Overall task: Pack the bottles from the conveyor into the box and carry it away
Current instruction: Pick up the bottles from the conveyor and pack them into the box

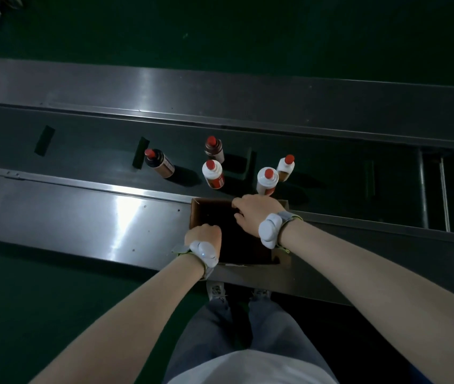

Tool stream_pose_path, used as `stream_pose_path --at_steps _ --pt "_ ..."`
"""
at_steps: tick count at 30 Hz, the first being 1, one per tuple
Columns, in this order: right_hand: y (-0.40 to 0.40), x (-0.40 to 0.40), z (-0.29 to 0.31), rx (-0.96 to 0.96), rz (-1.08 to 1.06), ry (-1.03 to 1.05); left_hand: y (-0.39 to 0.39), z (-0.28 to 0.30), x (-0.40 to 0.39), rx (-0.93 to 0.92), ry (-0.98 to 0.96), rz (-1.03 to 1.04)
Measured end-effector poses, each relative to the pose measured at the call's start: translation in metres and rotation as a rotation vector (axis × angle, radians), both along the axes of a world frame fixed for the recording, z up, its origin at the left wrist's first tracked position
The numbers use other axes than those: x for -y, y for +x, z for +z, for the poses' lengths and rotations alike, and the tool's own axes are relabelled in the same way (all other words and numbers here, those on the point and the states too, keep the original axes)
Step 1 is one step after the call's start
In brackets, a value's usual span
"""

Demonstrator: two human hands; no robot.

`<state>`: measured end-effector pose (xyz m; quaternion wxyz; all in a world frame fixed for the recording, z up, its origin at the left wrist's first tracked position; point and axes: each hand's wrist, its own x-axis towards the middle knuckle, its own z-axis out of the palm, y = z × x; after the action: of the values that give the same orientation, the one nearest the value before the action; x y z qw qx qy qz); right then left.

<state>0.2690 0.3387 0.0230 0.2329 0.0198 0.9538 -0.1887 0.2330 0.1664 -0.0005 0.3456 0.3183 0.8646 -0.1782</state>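
An open brown cardboard box (196, 214) stands on the steel ledge in front of me, its inside dark. My left hand (204, 234) is closed on the box's near left rim. My right hand (250, 214) reaches over the box, its fingers curled down over the far rim. Several red-capped bottles stand upright on the dark conveyor belt (81, 151) just beyond the box: a dark one (159, 163) at the left, another dark one (214, 149) behind a white one (213, 174), and two white ones (267, 180) (286, 167) to the right.
A steel ledge (81, 217) runs along the near side of the belt and a wider steel rail (220, 92) along the far side. Metal rollers (446, 195) end the line at the right. Green floor lies on both sides; my legs and shoes (216, 291) are below.
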Motion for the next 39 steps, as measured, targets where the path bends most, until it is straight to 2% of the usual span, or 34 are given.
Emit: stream_pose_path --at_steps 9,13,21,30,39 --pt "0.000 -0.001 -0.032 0.070 -0.049 -0.024 -0.017 -0.063 0.001 0.148 -0.014 0.095" --pt "-0.004 -0.002 -0.039 0.074 -0.034 -0.021 -0.013 -0.078 -0.003 0.091 -0.006 0.066" --pt "-0.010 -0.001 -0.041 0.047 -0.051 -0.024 -0.011 -0.092 -0.002 0.095 -0.063 0.029" --pt "-0.013 -0.002 -0.025 -0.007 -0.057 -0.048 -0.021 -0.059 -0.009 0.125 -0.007 0.139" --pt "-0.059 -0.012 0.015 -0.055 -0.120 -0.030 -0.089 0.018 -0.005 -0.016 0.179 0.306"
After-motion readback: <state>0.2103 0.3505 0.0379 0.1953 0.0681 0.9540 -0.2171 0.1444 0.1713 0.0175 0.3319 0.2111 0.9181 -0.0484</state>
